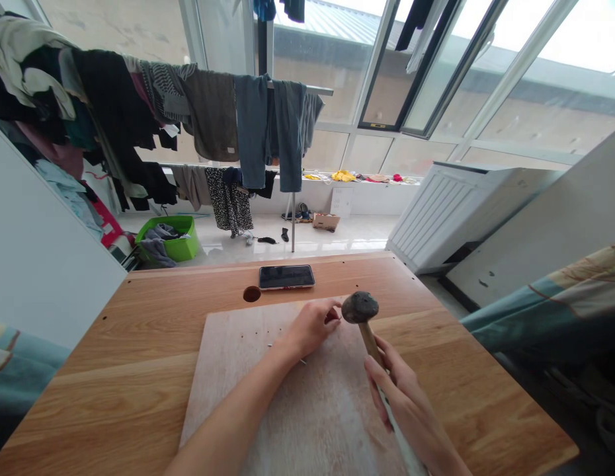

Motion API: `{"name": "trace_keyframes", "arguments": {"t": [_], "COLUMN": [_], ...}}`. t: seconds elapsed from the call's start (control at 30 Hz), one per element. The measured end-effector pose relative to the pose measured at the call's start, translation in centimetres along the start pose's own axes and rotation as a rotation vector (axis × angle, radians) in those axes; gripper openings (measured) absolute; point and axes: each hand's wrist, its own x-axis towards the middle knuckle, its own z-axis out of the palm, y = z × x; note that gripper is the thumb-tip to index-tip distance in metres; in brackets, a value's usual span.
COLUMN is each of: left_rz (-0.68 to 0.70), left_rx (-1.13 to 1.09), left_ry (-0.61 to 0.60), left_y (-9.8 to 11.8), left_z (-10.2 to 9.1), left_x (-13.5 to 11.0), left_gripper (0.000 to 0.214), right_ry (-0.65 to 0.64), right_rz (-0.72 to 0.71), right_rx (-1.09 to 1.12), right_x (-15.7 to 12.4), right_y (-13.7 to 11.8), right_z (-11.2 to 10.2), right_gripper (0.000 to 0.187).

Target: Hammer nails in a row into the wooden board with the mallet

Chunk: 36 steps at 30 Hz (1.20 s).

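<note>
On the bench (114, 370), the board (307, 410) lies between left and right edges. The phone (286, 276) lies near the bench's far edge. Your left hand (312, 327) is by the board's far-right corner, fingers curled; whether clamped on anything, I cannot tell. Just beside is the mallet (360, 307), your right hand (399, 387) with fingers clamped on it.

Room lay over the board (332, 403) between left hand (312, 325) and right hand (399, 387). Mallet head (360, 307) blocked the left hand's right side; phone (286, 277) lay beyond.
</note>
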Motion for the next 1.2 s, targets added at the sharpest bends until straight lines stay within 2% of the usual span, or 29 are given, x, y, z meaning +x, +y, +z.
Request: {"name": "trace_keyframes", "arguments": {"t": [0.1, 0.27, 0.37, 0.47, 0.57, 0.67, 0.77, 0.87, 1.0, 1.1, 1.2], "left_rz": [0.013, -0.009, 0.020, 0.042, 0.014, -0.001, 0.009, 0.110, 0.210, 0.322, 0.408], "left_rx": [-0.023, -0.011, -0.012, -0.014, -0.005, 0.023, 0.061, 0.238, 0.770, 0.972, 1.052], "left_ry": [-0.011, 0.006, -0.004, -0.023, -0.023, -0.026, -0.042, -0.121, -0.298, -0.382, -0.385], "left_y": [0.0, 0.1, 0.2, 0.1, -0.4, -0.7, 0.5, 3.2, 6.2, 6.5, 5.9], "left_z": [0.0, -0.1, -0.2, -0.2, 0.0, 0.1, -1.0, -3.1, -5.2, -5.0, -4.3], "left_x": [0.0, 0.0, 0.0, -0.1, -0.1, 0.0, 0.0, -1.0, -4.4, -7.2, -8.4], "left_gripper": [0.044, 0.039, 0.039, 0.040, 0.039, 0.041, 0.042, 0.037, 0.021, 0.019, 0.017], "right_ry": [-0.053, 0.040, -0.003, -0.046, 0.011, 0.079, 0.078, 0.058, 0.037, 0.042, 0.053], "right_rz": [0.034, -0.022, 0.000, 0.009, -0.020, 0.010, 0.066, 0.096, 0.098, 0.103, 0.098], "right_rx": [-0.015, 0.026, -0.030, -0.021, 0.065, 0.134, 0.126, 0.110, 0.092, 0.090, 0.088], "right_x": [-0.1, -0.3, -0.1, -0.2, -0.7, -1.1, -1.1, -0.8, -0.7, -0.7, -0.7], "right_y": [0.1, -0.6, -0.5, 0.2, 1.2, 2.1, 3.1, 3.8, 3.8, 3.5, 3.4], "right_z": [0.1, 0.3, 0.4, 0.6, 0.9, 1.0, 0.9, 0.9, 1.0, 1.1, 1.1], "right_gripper": [0.073, 0.073, 0.074, 0.070, 0.068, 0.071, 0.069, 0.064, 0.061, 0.061, 0.059]}}
